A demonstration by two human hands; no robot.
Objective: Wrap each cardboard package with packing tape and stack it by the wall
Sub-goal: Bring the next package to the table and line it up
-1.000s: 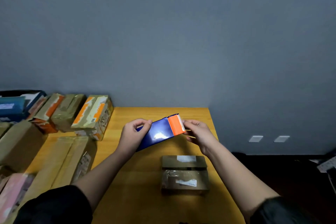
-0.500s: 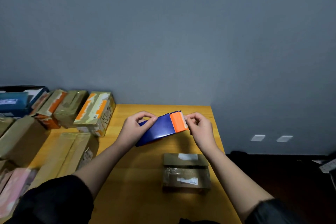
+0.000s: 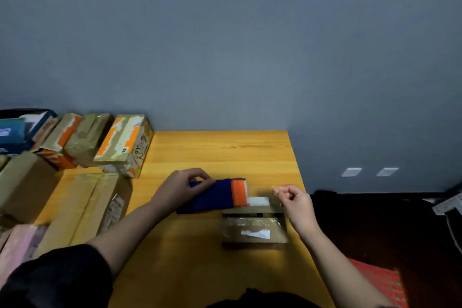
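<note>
My left hand (image 3: 183, 186) grips a blue tape dispenser (image 3: 211, 197) with an orange cutter end (image 3: 238, 194), held low over the yellow table (image 3: 220, 150). My right hand (image 3: 293, 201) pinches the free end of the clear tape (image 3: 262, 195), which is stretched out to the right of the cutter. Just below the tape lies a small brown cardboard package (image 3: 255, 230) with white labels, partly covered in shiny tape. The dispenser's orange end hangs over the package's far left corner.
Taped packages (image 3: 125, 144) stand in a row by the grey wall (image 3: 225, 45) at the left. A long flat box (image 3: 85, 207) and more boxes (image 3: 22, 182) lie in front of them. The table's right edge drops to a dark floor. A red patterned thing (image 3: 380, 285) shows at bottom right.
Both hands dropped toward the package. My right hand pulled away to the right, drawing a length of tape out of the dispenser. The camera tilted a little.
</note>
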